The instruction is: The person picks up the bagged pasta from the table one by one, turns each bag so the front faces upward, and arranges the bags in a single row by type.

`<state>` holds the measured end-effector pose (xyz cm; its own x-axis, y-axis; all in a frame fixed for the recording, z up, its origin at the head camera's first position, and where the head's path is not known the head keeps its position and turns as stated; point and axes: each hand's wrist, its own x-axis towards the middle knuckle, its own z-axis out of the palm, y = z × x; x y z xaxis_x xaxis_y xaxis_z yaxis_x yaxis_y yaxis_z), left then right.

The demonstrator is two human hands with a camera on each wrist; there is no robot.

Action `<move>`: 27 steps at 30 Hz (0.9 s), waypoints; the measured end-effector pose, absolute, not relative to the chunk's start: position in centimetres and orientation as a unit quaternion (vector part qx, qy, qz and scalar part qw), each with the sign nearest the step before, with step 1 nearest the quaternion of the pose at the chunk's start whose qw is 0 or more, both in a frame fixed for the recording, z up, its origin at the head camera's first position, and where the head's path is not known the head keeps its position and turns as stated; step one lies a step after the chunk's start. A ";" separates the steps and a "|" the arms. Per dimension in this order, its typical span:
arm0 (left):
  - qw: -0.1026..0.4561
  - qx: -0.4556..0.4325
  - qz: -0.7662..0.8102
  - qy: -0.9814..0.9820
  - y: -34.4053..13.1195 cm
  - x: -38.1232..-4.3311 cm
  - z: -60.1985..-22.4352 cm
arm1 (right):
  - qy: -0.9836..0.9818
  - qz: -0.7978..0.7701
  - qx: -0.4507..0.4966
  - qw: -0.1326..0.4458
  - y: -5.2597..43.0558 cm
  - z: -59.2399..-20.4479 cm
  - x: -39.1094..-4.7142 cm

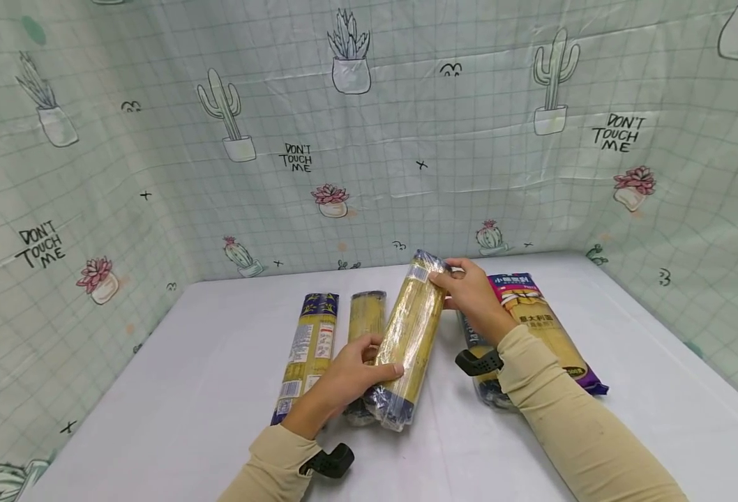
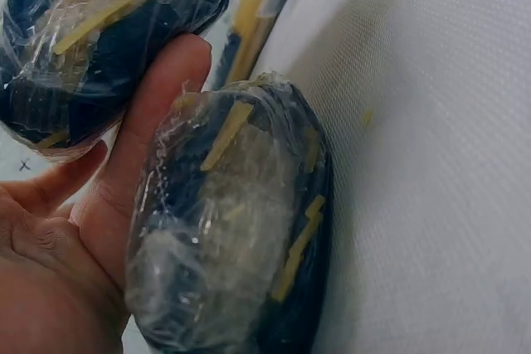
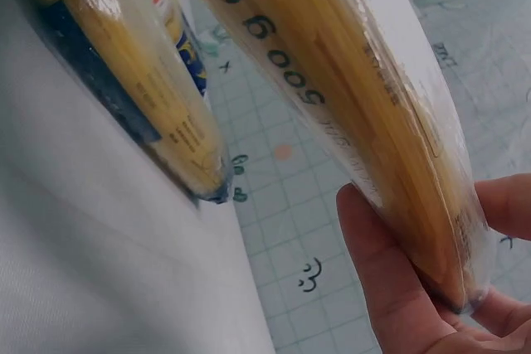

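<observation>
A clear-wrapped pack of spaghetti [image 1: 409, 314] with dark blue ends is held tilted over the table. My left hand [image 1: 350, 376] grips its lower left side, thumb across the front. Near the top right corner, my right hand [image 1: 472, 296] pinches the same pack between thumb and fingers. In the right wrist view, "500g" shows on the held pack [image 3: 357, 105]. A second spaghetti pack [image 1: 367, 314] lies just behind the left hand, partly hidden by it. In the left wrist view the end of this lying pack [image 2: 232, 230] is close below the fingers.
Farther left lies another spaghetti pack [image 1: 309, 341] with labels and a blue patterned end. At right, a purple-edged pasta bag [image 1: 547, 328] lies beside a dark-ended pack [image 1: 491, 390], partly covered by the right arm. A cactus-print cloth [image 1: 381, 174] walls the white table [image 1: 218, 390].
</observation>
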<state>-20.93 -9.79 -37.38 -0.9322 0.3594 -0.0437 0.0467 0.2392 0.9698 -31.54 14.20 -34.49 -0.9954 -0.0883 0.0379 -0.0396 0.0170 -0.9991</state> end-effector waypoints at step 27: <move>-0.033 0.205 0.523 0.827 -8.6 -20.2 -37.9 | 0.784 -0.617 -0.060 0.022 12.7 -33.6 -29.8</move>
<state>-20.16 -8.63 -37.91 -0.9134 0.3050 0.2695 0.3741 0.3686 0.8510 -29.82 12.66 -33.62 -0.9919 -0.1210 0.0390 -0.0665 0.2318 -0.9705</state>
